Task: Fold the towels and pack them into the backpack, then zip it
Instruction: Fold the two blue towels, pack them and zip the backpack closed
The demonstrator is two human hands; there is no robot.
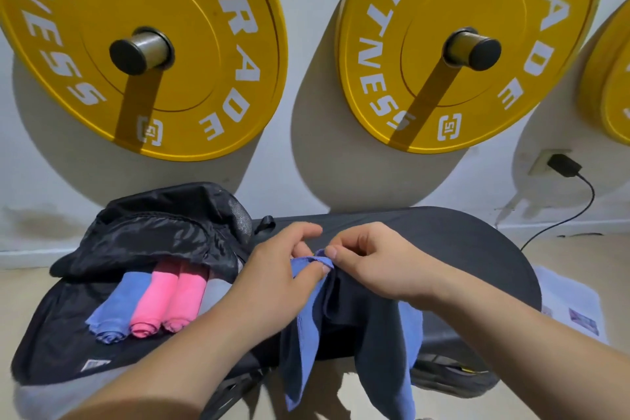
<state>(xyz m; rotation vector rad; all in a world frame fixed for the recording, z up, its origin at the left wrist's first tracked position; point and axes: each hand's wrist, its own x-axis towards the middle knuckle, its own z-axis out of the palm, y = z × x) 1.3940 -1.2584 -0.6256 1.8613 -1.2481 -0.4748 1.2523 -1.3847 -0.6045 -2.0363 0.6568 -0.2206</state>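
Observation:
A blue towel (306,314) hangs over the near edge of the black bench (460,242). My left hand (283,269) and my right hand (371,259) both pinch its top edge, close together at the middle of the bench. The black backpack (160,232) lies open on the left. Rolled towels lie in it side by side: a blue one (117,303), two pink ones (155,300) (185,297) and a grey one (214,290), partly hidden behind my left forearm.
Yellow weight plates (143,44) (463,44) hang on pegs on the white wall behind the bench. A black charger (564,164) is plugged into a wall socket at right, its cable trailing down. Paper sheets (572,303) lie on the floor at right.

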